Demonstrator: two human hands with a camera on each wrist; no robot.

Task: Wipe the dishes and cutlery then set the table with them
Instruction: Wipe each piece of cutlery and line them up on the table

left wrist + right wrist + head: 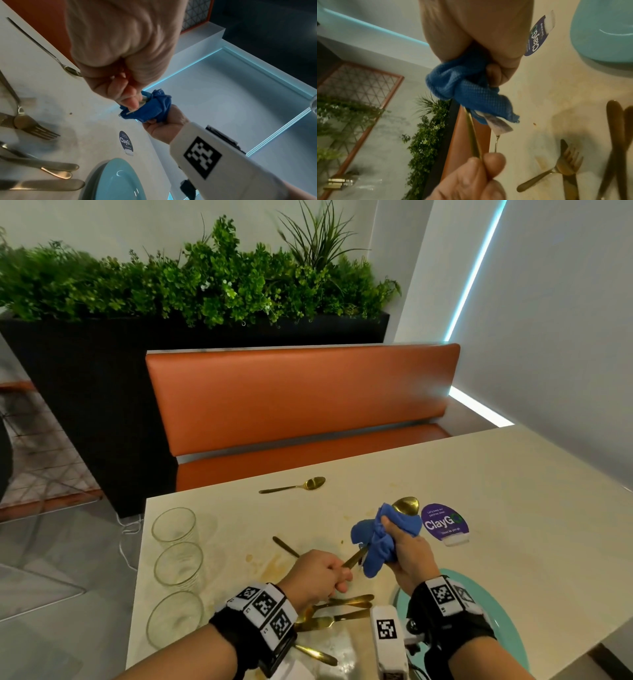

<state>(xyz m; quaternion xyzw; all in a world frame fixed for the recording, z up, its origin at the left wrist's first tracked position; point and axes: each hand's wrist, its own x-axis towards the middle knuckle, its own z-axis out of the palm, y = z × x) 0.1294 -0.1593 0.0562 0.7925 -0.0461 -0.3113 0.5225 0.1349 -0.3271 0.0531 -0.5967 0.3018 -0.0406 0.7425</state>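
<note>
Cream rectangular tabletop (496,491), stained brown near the middle of the near edge. Round teal plate (510,642) at the near edge, under the right wrist. 3 clear drinking glasses (178,563) in a row along the left edge. Loose gold cutlery (339,609) piled near the near edge between the wrists; 1 gold spoon (294,486) lies alone by the far edge.

Crumpled blue cloth (380,537) is clenched in the right hand (409,553), bunched around the middle of a gold metal spoon (406,505), held above the table centre. Left hand (317,577) grips the handle end, fingers curled round it.

Key relation: the spoon's long axis runs from the left hand up and away to the right; the bowl sticks out past the cloth on the far side, the handle on the near-left side. Right hand sits nearer the bowl, so the wipe likely runs along this axis.

Bowl looks shiny and smooth; handle slim. Whether residue remains cannot be told.

Judged: cutlery wiping underway; table setting hardly begun.
</note>
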